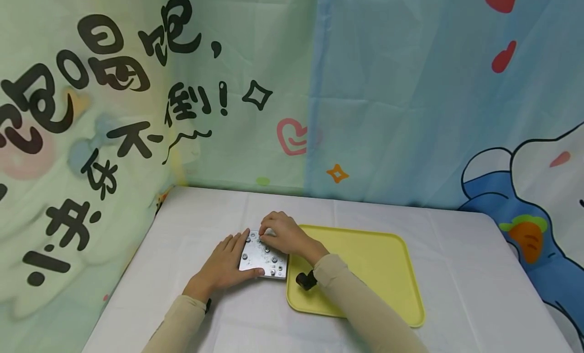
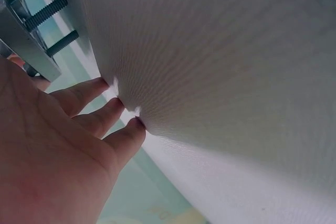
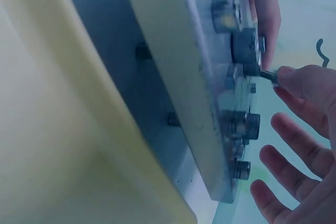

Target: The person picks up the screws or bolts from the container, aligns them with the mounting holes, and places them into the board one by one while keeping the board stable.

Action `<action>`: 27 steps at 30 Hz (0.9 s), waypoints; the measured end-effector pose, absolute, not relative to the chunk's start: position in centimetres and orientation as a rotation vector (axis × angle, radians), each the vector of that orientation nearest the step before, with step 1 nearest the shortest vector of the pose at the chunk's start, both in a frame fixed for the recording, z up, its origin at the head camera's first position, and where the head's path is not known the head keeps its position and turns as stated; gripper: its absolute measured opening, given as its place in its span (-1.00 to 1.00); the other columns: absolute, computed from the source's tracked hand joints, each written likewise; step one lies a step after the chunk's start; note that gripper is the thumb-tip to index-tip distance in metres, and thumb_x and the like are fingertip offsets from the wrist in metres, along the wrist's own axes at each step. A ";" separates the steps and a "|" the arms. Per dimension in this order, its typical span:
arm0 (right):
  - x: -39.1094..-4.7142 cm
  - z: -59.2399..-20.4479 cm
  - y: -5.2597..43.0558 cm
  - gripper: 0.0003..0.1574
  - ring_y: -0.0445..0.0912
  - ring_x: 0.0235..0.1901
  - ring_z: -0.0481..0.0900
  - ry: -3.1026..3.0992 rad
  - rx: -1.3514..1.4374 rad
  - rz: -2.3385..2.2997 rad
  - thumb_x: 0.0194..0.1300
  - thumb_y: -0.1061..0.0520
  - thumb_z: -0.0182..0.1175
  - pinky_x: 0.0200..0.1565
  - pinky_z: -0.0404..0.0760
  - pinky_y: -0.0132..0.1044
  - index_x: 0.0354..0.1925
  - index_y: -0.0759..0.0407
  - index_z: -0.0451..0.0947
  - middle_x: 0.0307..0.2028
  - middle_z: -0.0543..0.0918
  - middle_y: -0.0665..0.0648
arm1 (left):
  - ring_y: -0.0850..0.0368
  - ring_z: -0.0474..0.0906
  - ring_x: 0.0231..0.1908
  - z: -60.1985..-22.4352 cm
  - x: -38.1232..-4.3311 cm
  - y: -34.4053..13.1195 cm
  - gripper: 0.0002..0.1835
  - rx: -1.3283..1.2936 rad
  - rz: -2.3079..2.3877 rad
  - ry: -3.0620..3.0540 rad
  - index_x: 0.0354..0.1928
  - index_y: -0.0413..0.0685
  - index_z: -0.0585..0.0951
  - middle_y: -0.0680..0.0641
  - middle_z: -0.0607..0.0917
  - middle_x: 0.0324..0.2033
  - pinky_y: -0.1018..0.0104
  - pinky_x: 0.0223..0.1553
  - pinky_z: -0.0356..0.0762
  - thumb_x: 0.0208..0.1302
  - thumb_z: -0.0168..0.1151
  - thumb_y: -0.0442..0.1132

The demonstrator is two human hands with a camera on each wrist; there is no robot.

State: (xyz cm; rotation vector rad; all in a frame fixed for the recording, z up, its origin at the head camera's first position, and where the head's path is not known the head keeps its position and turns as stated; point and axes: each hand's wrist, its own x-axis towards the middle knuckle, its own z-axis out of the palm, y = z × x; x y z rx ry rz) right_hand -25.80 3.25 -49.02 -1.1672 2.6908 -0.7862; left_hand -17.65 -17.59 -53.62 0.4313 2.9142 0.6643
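In the head view, a silvery metal plate (image 1: 257,259) with several bolts through it stands on the white cloth, left of the yellow tray. Threaded bolt ends (image 2: 46,13) stick out below it in the left wrist view. My left hand (image 1: 225,264) braces the plate's left side, thumb at the near edge and index finger by the far corner. Its other fingertips press the cloth. Over the plate's far part, my right hand (image 1: 285,234) pinches a thin metal pin (image 3: 269,76) between thumb and index finger. The pin's far end meets a bolt head (image 3: 245,45); the remaining right fingers are loosely spread.
A yellow tray (image 1: 365,241) lies right beside the plate, under my right forearm. White cloth (image 1: 205,211) covers the table. Printed curtains (image 1: 388,89) hang behind and to the left. A black wrist camera (image 1: 305,280) sits at my right wrist, over the tray.
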 end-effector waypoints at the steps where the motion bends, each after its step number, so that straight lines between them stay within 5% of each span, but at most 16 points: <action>1: -25.7 -48.9 3.3 -0.93 0.09 0.09 0.49 2.692 -1.163 -0.784 0.39 0.12 0.29 0.14 0.47 0.09 -0.23 0.07 0.70 0.03 0.60 0.14 | -0.30 0.08 0.44 -53.6 -17.6 -17.5 0.23 0.433 0.664 2.912 0.60 -0.04 -0.01 -0.27 0.22 0.47 -0.12 0.43 0.05 0.09 0.10 0.59; 27: -20.0 -49.2 7.6 -0.91 0.06 0.08 0.49 2.621 -1.307 -0.888 0.27 0.10 0.36 0.12 0.46 0.07 -0.26 0.07 0.68 0.01 0.61 0.11 | -0.30 0.07 0.45 -53.4 -17.3 -17.2 0.23 0.416 0.658 2.904 0.61 -0.03 -0.04 -0.30 0.22 0.46 -0.11 0.44 0.03 0.10 0.11 0.57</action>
